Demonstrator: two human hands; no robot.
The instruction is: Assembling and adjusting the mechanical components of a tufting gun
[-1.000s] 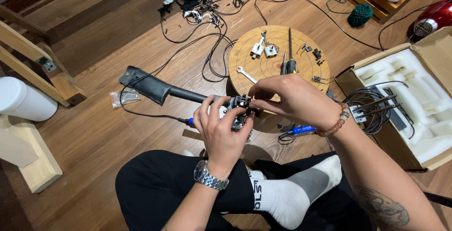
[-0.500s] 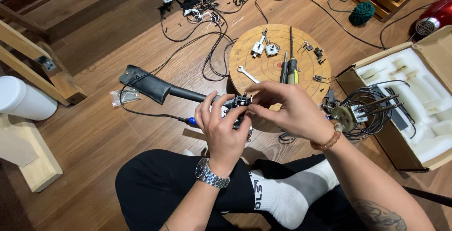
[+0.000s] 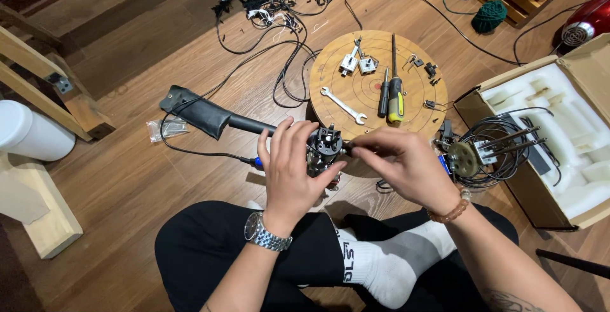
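My left hand (image 3: 291,167) grips a small black and metal motor-like assembly (image 3: 325,143) held above my lap, fingers wrapped round its left side. My right hand (image 3: 401,164) pinches something thin at the assembly's right edge, fingertips touching it; what it pinches is hidden. A black tube with a black pouch (image 3: 202,115) on its end runs from the assembly to the left across the floor. A blue-tipped cable (image 3: 249,159) lies just under my left hand.
A round wooden board (image 3: 356,99) ahead holds a wrench (image 3: 343,105), two screwdrivers (image 3: 393,89) and small metal parts. At the right are coiled black wires with a metal disc (image 3: 464,158) and an open cardboard box with white foam (image 3: 559,121). Tangled cables lie ahead; wooden frame and white cylinder at the left.
My right hand has slid to the right off the top of the assembly, which now shows between both hands. The disc and wire bundle beside the box is uncovered.
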